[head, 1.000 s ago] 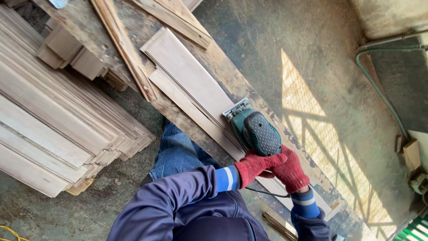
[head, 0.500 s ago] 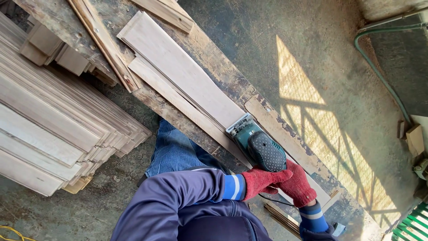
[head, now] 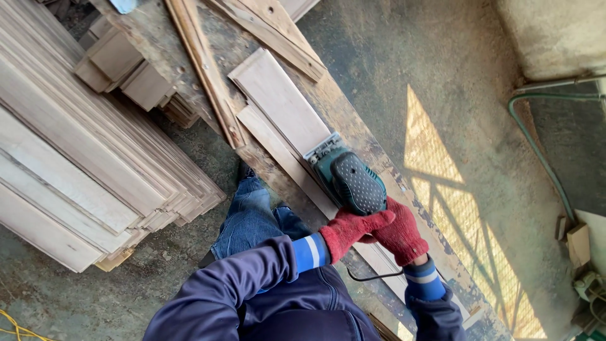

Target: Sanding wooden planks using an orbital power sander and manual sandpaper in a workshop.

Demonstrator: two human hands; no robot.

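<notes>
A green and black electric sander point(head: 348, 179) rests flat on a pale wooden board point(head: 283, 104) that lies along a worn plank bench point(head: 353, 123). My left hand point(head: 352, 230), in a red knit glove, grips the sander's rear handle from the left. My right hand point(head: 402, 233), also in a red glove, wraps the same handle from the right. A second pale board point(head: 278, 151) lies beside the first, nearer my knee. The sander's black cord point(head: 372, 276) loops below my hands.
A tall stack of pale boards point(head: 82, 164) fills the left side. Loose wooden slats point(head: 202, 63) and offcuts lie at the bench's far end. A green hose point(head: 536, 145) runs along the concrete floor at right. Sunlight patches mark the floor.
The sander has slid forward along the board, away from my body, after having been pulled back toward me half a second ago. Both hands stayed on its handle.
</notes>
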